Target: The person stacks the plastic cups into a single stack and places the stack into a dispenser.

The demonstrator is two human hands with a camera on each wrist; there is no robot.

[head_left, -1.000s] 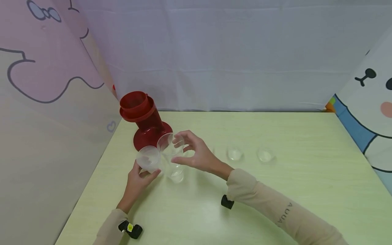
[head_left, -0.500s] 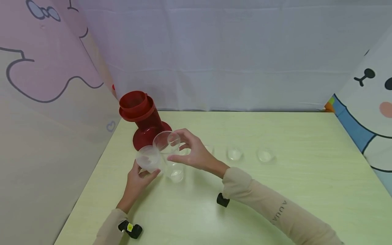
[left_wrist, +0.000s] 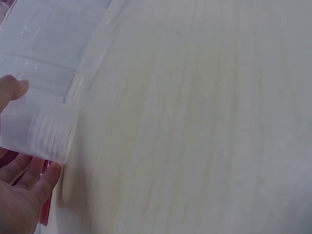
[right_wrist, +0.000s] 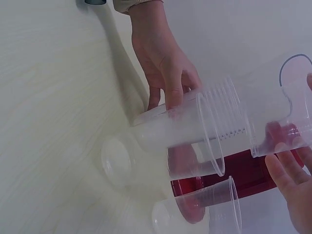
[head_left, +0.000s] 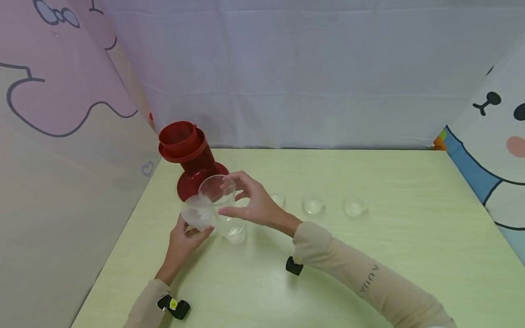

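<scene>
My left hand (head_left: pixel 184 243) grips a stack of nested clear plastic cups (head_left: pixel 196 214), its mouth tilted upward; the ribbed rims of the cup stack (left_wrist: pixel 51 129) show in the left wrist view. My right hand (head_left: pixel 256 202) holds a single clear plastic cup (head_left: pixel 215 193) between thumb and fingers. In the head view this cup overlaps the stack's mouth; the right wrist view shows the held cup (right_wrist: pixel 273 117) at the stack's rim end. Whether it sits inside the stack is hard to tell. Just below stands another clear cup (head_left: pixel 235 234) on the table.
A red plastic stand (head_left: pixel 197 171) with a round base and wide open top is at the back left. Several clear cups stand in a row farther right, including one cup (head_left: pixel 313 206) and another cup (head_left: pixel 354 207). A fabric backdrop (head_left: pixel 311 82) borders the table (head_left: pixel 369 264).
My right hand has moved left with its cup, which now overlaps the stack's mouth more in the head view. My left hand and the stack have stayed nearly still.
</scene>
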